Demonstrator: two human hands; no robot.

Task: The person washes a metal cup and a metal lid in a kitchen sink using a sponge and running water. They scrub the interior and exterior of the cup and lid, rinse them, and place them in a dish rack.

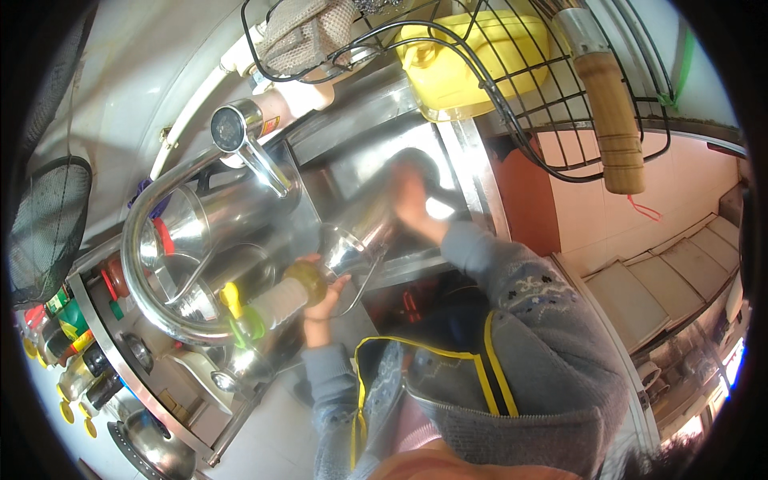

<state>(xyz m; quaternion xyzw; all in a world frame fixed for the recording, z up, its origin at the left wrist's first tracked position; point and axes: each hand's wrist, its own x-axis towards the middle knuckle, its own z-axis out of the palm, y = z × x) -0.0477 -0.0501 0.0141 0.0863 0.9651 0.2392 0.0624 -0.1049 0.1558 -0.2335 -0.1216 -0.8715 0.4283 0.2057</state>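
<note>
A shiny stainless-steel vessel (366, 231) with a thin curved handle lies tilted over the steel sink (375, 138). My left hand (324, 300) grips its end nearer the tap outlet, its fingers partly hidden behind the olive spray head. My right hand (411, 195) is motion-blurred at the vessel's far end; whether its fingers close on anything is unclear. The curved tap spout (135, 240) carries a pale ribbed extension hose (276, 303) with a green and yellow clip. Its olive spray head (306, 282) is right beside my left hand.
Large steel vessels (180, 219) stand in the left basin. The tap lever (267, 165) projects over the divider. A black wire rack (558, 114) overhangs the sink, with a yellow plastic jug (474, 63) and a wooden-handled brush (609, 120). Several bottles (78, 372) stand at left.
</note>
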